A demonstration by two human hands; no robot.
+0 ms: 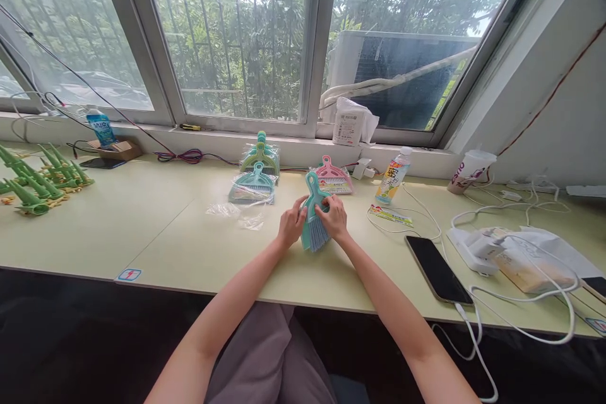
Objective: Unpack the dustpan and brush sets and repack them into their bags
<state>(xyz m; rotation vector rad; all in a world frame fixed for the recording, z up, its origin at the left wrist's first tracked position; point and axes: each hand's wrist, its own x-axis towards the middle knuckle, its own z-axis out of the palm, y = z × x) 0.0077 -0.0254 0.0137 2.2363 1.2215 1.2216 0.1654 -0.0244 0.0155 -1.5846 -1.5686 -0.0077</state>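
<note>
A small teal hand brush (317,233) with grey-blue bristles stands tilted at the middle of the table, bristles down. A teal dustpan (305,238) shows along its left side, pressed together with it. My left hand (292,225) grips this set from the left, and my right hand (334,217) closes on it from the right, thumb on the brush. Behind lie a bagged teal dustpan set (255,184), green sets (261,154) and a pink set (331,175). Clear plastic wrapping (231,211) lies to the left of my hands.
Right of my hands are a printed label strip (391,215), a drink bottle (394,175), a black phone (438,269) on a white cable, a power strip (478,255) and a cup (471,172). Green plastic pieces (40,180) stand far left. Tissues (349,125) sit on the sill.
</note>
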